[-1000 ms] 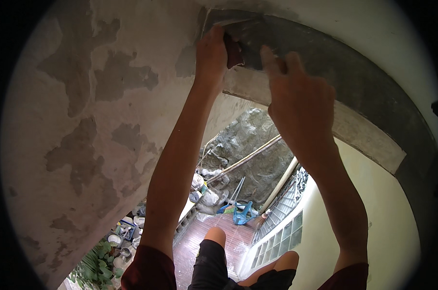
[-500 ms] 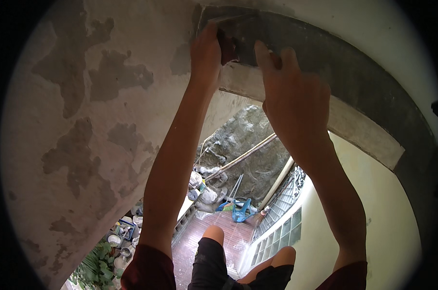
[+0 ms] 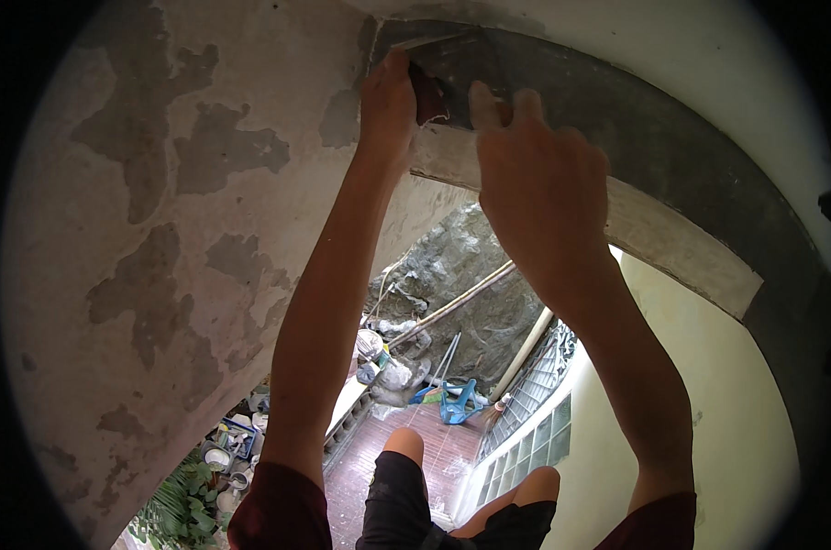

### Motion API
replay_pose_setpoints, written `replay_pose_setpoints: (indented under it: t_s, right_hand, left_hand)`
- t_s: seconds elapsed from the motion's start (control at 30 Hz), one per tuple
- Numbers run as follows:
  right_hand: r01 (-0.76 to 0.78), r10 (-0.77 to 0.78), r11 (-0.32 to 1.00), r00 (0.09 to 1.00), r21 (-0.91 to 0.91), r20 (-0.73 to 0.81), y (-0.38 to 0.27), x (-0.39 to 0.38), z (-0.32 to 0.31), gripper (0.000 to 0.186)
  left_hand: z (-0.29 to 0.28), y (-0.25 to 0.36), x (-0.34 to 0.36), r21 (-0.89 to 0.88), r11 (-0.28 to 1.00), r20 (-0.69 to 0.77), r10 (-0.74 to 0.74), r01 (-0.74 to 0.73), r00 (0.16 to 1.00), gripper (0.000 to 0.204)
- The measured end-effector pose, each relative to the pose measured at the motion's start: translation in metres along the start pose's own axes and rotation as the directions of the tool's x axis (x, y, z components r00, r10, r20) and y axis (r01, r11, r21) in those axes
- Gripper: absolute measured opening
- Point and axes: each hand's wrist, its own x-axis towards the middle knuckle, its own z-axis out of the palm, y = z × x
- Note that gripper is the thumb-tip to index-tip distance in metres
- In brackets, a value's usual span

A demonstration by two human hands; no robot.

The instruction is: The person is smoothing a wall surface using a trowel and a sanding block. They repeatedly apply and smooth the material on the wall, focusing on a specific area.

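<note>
Both my arms reach up to a dark grey band (image 3: 562, 105) along an overhead edge. My left hand (image 3: 387, 108) is closed at the band's left end, gripping a dark reddish-brown sheet (image 3: 427, 94) with a ragged pale edge, which looks like sandpaper. Just to its right, my right hand (image 3: 544, 183) is raised against the band with its back toward me. Two of its fingertips point up, and the other fingers curl out of sight. A small reddish-brown bit shows between those fingertips; what this hand grips is hidden.
A patchy plastered wall (image 3: 186, 202) slopes along the left. A pale ledge (image 3: 681, 238) borders the band below. Far down are a tiled floor (image 3: 406, 458), a blue plastic object (image 3: 459, 403), long poles (image 3: 461, 302), a metal grille (image 3: 539, 367) and plants (image 3: 182, 500).
My right hand has shifted slightly left, closer to my left hand. My left hand still grips the reddish-brown sheet in nearly the same place.
</note>
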Motion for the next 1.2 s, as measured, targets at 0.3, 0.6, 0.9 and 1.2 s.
replay_pose_setpoints:
  t_s: [0.3,0.6,0.9,1.2]
  right_hand:
    - [-0.029,0.03,0.999,1.0,-0.018,0.008,-0.009,0.002,-0.015,0.035]
    - [-0.011,0.011,1.0,1.0,-0.002,0.013,-0.007,0.004,-0.006,0.041]
    - [-0.04,0.04,0.999,0.999,-0.012,0.036,-0.008,0.004,-0.006,0.044]
    - [0.05,-0.058,0.997,0.985,-0.05,-0.16,0.002,-0.006,0.004,0.026]
  left_hand:
    - [-0.017,0.01,-0.001,-0.042,0.996,0.072,-0.076,0.079,0.994,0.027]
    - [-0.01,0.007,0.002,-0.037,0.999,-0.007,-0.022,0.022,1.0,0.032]
    - [-0.011,0.009,0.003,0.058,0.994,0.04,-0.099,0.097,0.994,0.029]
    - [-0.006,0.0,-0.003,-0.045,0.998,0.005,-0.05,0.05,0.999,0.027]
